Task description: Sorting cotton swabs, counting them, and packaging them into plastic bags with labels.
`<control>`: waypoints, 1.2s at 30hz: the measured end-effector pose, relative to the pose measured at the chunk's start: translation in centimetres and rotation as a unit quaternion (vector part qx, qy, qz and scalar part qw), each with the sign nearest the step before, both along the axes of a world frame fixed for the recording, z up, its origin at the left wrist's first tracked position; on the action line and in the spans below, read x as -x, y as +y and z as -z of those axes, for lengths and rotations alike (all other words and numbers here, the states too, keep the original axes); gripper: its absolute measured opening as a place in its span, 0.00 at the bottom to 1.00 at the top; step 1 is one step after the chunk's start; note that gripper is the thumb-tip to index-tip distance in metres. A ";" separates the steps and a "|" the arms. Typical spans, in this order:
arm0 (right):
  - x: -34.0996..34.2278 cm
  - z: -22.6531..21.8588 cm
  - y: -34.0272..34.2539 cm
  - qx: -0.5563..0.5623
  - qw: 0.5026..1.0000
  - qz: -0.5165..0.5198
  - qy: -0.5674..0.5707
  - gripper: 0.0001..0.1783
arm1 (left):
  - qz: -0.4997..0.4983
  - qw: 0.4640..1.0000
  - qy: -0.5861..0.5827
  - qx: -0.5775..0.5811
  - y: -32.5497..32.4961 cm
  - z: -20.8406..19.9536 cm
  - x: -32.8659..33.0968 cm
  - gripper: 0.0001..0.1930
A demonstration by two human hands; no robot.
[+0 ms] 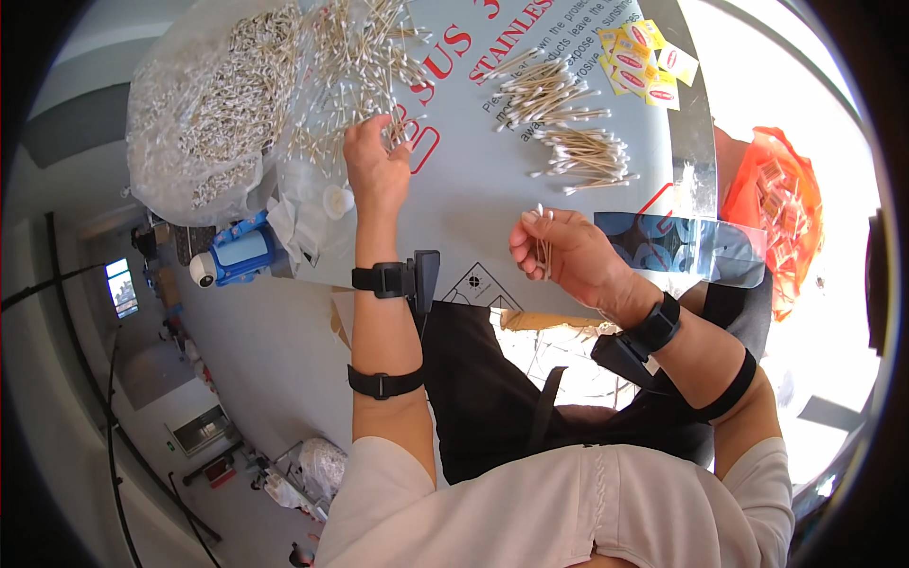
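Observation:
My left hand is at the near edge of a loose spread of cotton swabs, its bent fingers and thumb closing around a few swab ends. Over the table's near side, my right hand pinches a small bunch of cotton swabs upright, white tips showing above and below the fingers. Beyond it lie two sorted piles of cotton swabs, a farther pile and a nearer pile. Left of the loose spread, a large clear plastic bag is full of swabs.
Small yellow and white printed packets lie at the table's far right. An orange-red plastic bag with packs stands beyond the right edge. A dark transparent sheet overhangs the near right corner. A blue and white bottle is at the left.

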State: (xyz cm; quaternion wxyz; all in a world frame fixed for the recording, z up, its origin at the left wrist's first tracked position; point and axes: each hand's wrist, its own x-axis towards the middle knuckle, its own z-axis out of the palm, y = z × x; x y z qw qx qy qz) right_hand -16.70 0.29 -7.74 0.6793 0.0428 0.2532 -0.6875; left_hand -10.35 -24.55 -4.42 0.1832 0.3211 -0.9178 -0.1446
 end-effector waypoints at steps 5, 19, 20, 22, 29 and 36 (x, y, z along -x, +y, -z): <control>-0.1 -0.1 -0.1 -0.028 0.999 -0.017 0.017 0.14 | -0.064 0.982 -0.173 0.035 -3.6 0.7 1.1 0.17; -0.1 -0.1 0.1 -0.041 0.999 -0.015 0.030 0.13 | 0.050 0.992 -0.004 -0.118 -1.5 2.5 -0.6 0.07; -0.1 -0.2 0.0 -0.040 0.999 -0.015 0.030 0.13 | 0.076 0.992 0.021 -0.095 -1.3 2.3 -0.8 0.07; -0.2 -0.3 -0.1 -0.039 0.999 -0.016 0.031 0.13 | 0.102 0.991 0.046 -0.072 -1.0 1.9 -1.4 0.07; 0.0 -0.1 0.0 -0.048 0.998 -0.018 0.038 0.13 | 0.116 0.993 -0.014 0.006 2.5 1.0 -2.2 0.08; -0.1 0.1 0.0 -0.038 0.999 -0.016 0.024 0.13 | 0.016 0.996 0.024 -0.086 0.2 1.4 -1.7 0.06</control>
